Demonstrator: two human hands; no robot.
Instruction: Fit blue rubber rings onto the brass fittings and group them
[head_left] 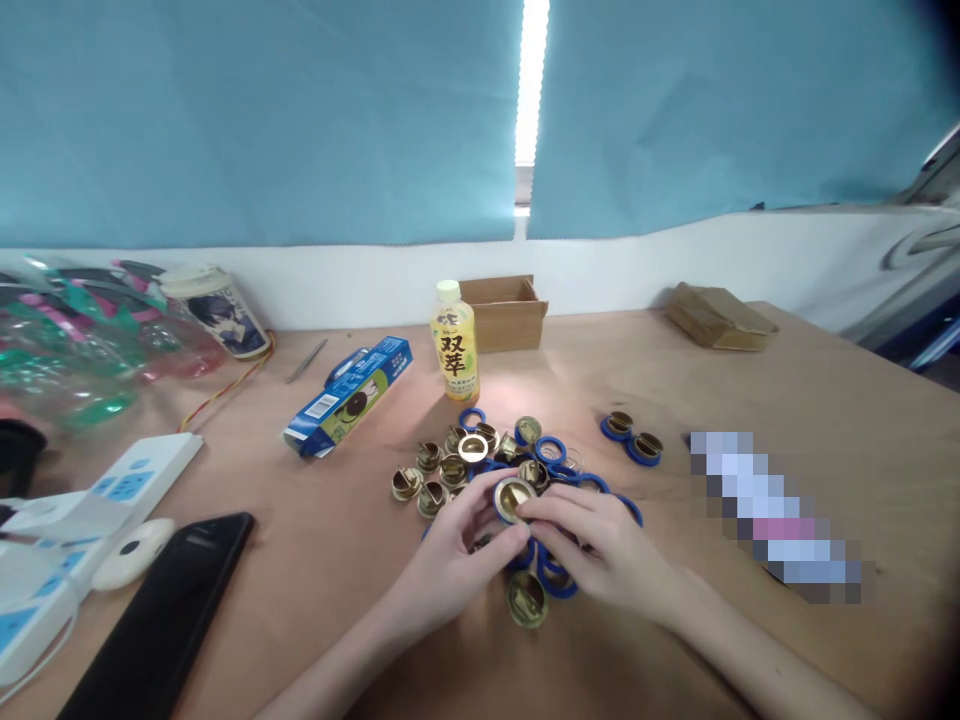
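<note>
The yellow drink bottle (454,345) stands upright on the wooden table (360,620). Nearer the wearer than the bottle and slightly to its right, the left hand (472,550) grasps a round brass-coloured fitting (514,499) between thumb and fingers. The right hand (600,540) has its fingers bent, fingertips touching the fitting's right side; whether they grip it too, I cannot tell.

Around and beneath the hands, on the bottle's near side, lies a loose cluster of similar brass-coloured metal pieces (407,484) and blue rings (550,450). Two blue-rimmed metal pieces (644,448) sit apart from the cluster, to the right of the bottle and nearer the wearer. Farther right and nearer still is a pixelated item (776,520).

An open cardboard box (506,325) is just behind the bottle to the right; a brown paper package (720,318) lies well to its right. Left of the bottle is a blue-and-green printed carton (349,397); farther left are a lidded printed cup (217,312) and clear spray bottles (82,350). A black smartphone (161,620) and white power strips (112,500) lie to its near left.
</note>
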